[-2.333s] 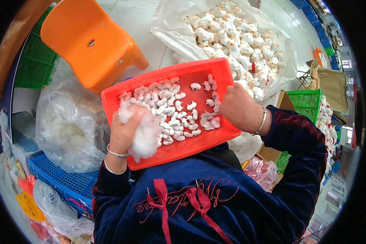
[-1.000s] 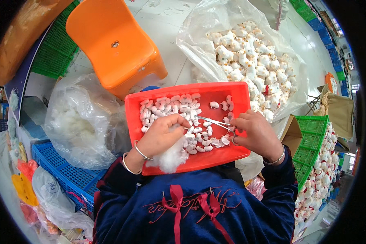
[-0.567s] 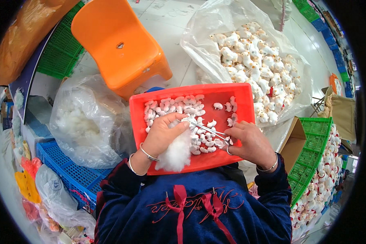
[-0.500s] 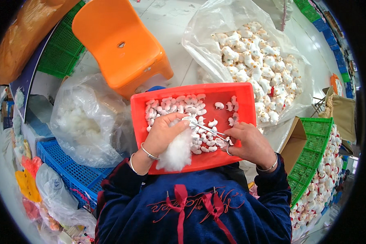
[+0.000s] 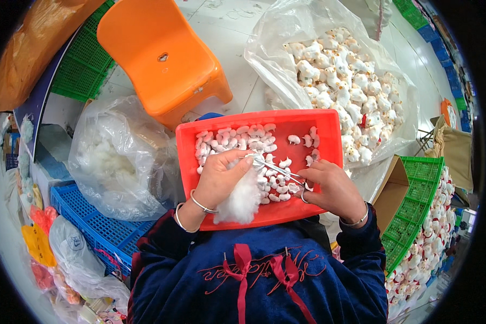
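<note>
My right hand [image 5: 328, 186] grips ring-handled metal forceps [image 5: 279, 170], with a finger ring showing below the hand. The forceps' tips reach left to a small white fabric piece that my left hand [image 5: 221, 175] pinches between thumb and fingers; its shape is mostly covered. A wad of white stuffing [image 5: 240, 201] hangs under my left palm. Both hands are over a red plastic tray [image 5: 259, 218] at my lap. Several small curved white plush pieces [image 5: 221, 141] lie heaped in its left and middle, with a few at its right side.
An orange plastic chair [image 5: 162, 59] stands beyond the tray. Left of it sits a clear bag of stuffing [image 5: 107, 159] beside a blue crate [image 5: 94, 224]. A large clear bag of white plush toys [image 5: 337, 86] is at far right. A green crate [image 5: 413, 189] borders my right side.
The hands, forceps and stuffing keep nearly the same pose. The whole view has shifted slightly, with the tray a little further right.
</note>
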A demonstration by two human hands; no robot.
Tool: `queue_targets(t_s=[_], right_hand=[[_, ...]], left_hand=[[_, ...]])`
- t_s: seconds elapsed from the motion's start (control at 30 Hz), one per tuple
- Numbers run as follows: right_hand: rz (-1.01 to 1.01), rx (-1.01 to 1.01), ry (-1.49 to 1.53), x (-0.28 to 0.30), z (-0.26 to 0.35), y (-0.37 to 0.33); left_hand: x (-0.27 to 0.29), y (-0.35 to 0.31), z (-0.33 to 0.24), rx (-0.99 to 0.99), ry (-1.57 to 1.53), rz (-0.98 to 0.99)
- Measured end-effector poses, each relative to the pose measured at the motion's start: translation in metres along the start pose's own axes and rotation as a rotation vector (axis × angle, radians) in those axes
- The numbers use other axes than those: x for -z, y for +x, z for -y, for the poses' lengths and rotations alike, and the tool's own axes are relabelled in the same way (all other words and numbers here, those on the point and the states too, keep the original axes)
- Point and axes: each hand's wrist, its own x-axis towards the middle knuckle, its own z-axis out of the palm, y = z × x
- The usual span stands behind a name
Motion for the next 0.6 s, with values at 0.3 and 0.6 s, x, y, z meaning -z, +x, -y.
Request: queue_targets(t_s=[0.3, 0.6], right_hand=[[0.053, -0.037, -0.053, 0.000, 0.002, 0.001], [-0.075, -0.020, -0.138, -0.005, 0.006, 0.006]], left_hand=[[-0.001, -0.001, -0.003, 0.069, -0.015, 0.018], [-0.001, -0.003, -0.009, -0.008, 0.059, 0.036]])
